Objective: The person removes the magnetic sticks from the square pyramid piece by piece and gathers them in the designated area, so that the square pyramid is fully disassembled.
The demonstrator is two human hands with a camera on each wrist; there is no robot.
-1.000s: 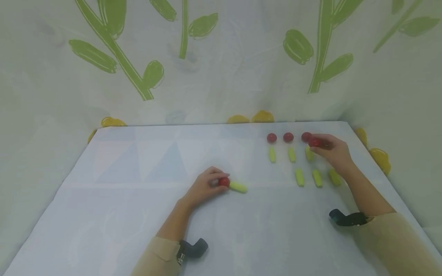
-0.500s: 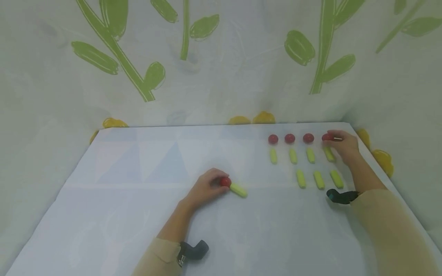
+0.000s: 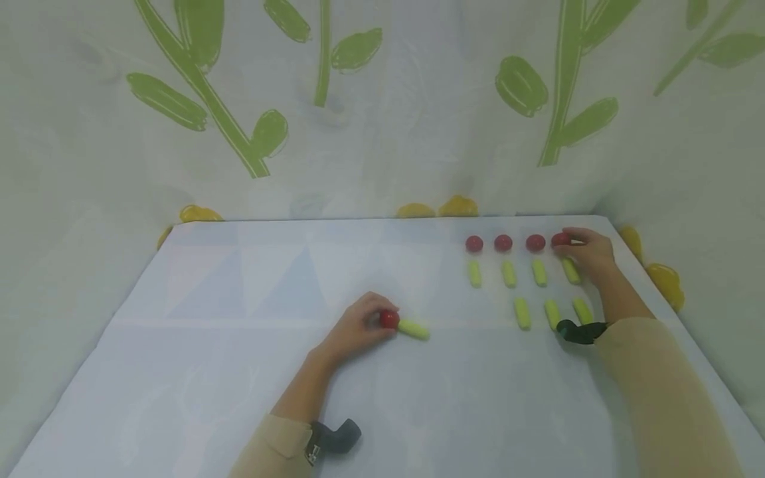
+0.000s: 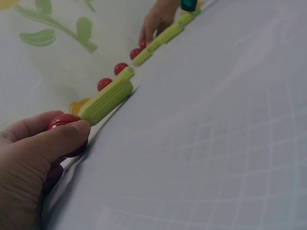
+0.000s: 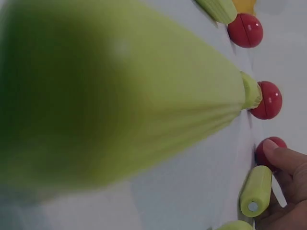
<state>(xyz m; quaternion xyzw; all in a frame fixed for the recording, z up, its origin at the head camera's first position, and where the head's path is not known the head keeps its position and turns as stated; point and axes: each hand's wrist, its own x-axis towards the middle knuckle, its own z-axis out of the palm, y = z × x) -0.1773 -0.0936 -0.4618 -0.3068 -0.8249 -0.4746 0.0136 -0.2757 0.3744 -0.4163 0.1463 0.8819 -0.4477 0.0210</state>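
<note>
My left hand [image 3: 357,326] pinches a glossy red ball [image 3: 390,319] between thumb and fingers, left of the table's middle. End-on against that ball lies a ridged light-green stick [image 3: 414,329]; in the left wrist view the green stick [image 4: 106,101] points away from the fingertips. At the back right, my right hand [image 3: 588,252] holds another red ball [image 3: 560,240] at the right end of a row of red balls [image 3: 503,243]. Close under that hand is a green stick [image 3: 570,271]. The right wrist view shows the thumb on the held red ball [image 5: 271,151].
A row of several green sticks [image 3: 509,273] lies just in front of the red balls. Three more green sticks [image 3: 522,313] form a nearer row, partly behind the right wrist's dark camera [image 3: 580,331]. The white table [image 3: 448,398] meets a leaf-patterned wall [image 3: 418,133] at the back.
My right hand has carried its red ball rightward to the row's end, then shifted it slightly left. The left hand keeps its place, while the green stick by its ball has swivelled a little.
</note>
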